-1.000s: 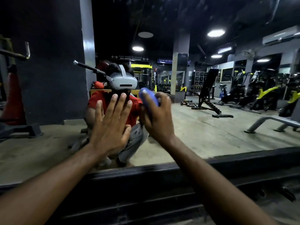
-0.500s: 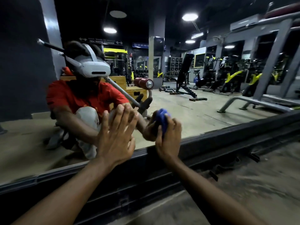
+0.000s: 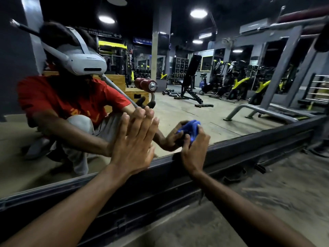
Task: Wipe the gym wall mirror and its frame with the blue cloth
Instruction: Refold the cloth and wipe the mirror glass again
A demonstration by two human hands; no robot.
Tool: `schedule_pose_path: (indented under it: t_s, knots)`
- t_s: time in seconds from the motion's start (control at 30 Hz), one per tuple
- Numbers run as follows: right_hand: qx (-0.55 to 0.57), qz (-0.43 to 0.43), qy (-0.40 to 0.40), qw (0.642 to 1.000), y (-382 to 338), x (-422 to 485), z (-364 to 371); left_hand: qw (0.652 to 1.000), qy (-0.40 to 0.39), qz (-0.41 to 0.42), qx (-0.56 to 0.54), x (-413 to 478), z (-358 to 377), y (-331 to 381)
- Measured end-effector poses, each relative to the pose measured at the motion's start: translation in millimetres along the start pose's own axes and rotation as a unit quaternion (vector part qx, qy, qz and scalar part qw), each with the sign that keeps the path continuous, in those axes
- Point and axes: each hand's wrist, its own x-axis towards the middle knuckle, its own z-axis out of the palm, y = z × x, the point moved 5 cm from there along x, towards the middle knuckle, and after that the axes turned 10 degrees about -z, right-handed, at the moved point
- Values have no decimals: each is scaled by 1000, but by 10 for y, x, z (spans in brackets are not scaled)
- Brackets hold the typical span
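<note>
Down low at the wall now: the left hand (image 3: 132, 145) is planted flat on the big glass wall mirror (image 3: 222, 122), fingers straight and fanned apart, bracing rather than gripping anything. The right hand (image 3: 195, 150) has the soft blue cloth (image 3: 189, 128) bunched into a wad, fingers and thumb curled round it, and it is pressed to the glass just above the dark metal bottom frame (image 3: 258, 139).

That cloth looks light and limp, so it will take whatever shape the hand gives it. Wadded like this it bites on a small patch; opened out under a flat palm it would likely cover more glass per stroke. Holding it round the back of the bundle, as here, looks like the right grip, with a fold left proud to run along the frame's ledge and grooves.

The glass itself is stiff and slick, probably fragile under a hard shove, so firm, even pressure seems wise. The frame looks dusty, as does the gritty concrete floor (image 3: 267, 193) beside it, so the cloth may load up fast there.
</note>
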Motion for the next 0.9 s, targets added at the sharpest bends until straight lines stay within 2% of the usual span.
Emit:
schedule_pose_path:
  t_s: [0.07, 0.13, 0.17, 0.2, 0.3, 0.37, 0.4, 0.43, 0.47, 0.53, 0.57, 0.6, 0.63, 0.67, 0.77, 0.83, 0.87, 0.9]
  knots:
    - [4, -149, -35, 988, -108, 163, -31, 1000, 17, -12, -5, 241, -56, 44]
    - [-29, -238, -34, 970, -52, 525, -112, 999, 22, -28, 0, 475, -74, 63]
    - [-43, -228, -1, 973, 11, 763, -190, 999, 17, -32, 7, 570, -61, 72]
    - [-48, -178, 44, 982, 89, 996, -261, 999, 12, -36, 17, 626, -45, 72]
    - [1, 11, 168, 986, 200, 1477, -428, 997, 23, -48, 47, 647, 6, 99]
    - [37, 85, 186, 978, 103, 1599, -369, 996, 36, -62, 49, 670, -9, 147]
    - [61, 74, 170, 981, -15, 1607, -323, 996, 43, -69, 48, 721, -33, 189]
    - [83, 18, 146, 986, -185, 1570, -285, 995, 48, -74, 45, 781, -53, 221]
    - [96, -84, 118, 985, -365, 1524, -258, 995, 52, -76, 47, 866, -78, 261]
    - [90, -321, 56, 941, -586, 1435, -218, 994, 48, -77, 60, 1032, -117, 313]
    - [65, -406, 48, 910, -584, 1509, -252, 993, 46, -80, 68, 1106, -136, 330]
    - [29, -445, 58, 893, -507, 1658, -305, 993, 45, -85, 72, 1161, -145, 344]
    - [-8, -438, 81, 895, -356, 1844, -351, 993, 46, -88, 71, 1191, -149, 362]
    - [-27, -396, 111, 911, -184, 2036, -422, 992, 47, -89, 70, 1193, -152, 383]
    - [3, -135, 172, 976, 469, 2449, -703, 993, 54, -61, 87, 1153, -117, 557]
    - [29, 25, 187, 982, 782, 2434, -718, 993, 50, -39, 97, 1144, -70, 709]
    - [51, 56, 180, 981, 803, 2348, -691, 993, 44, -29, 102, 1141, -41, 786]
    - [76, 47, 166, 982, 774, 2214, -660, 994, 37, -19, 106, 1120, -13, 875]
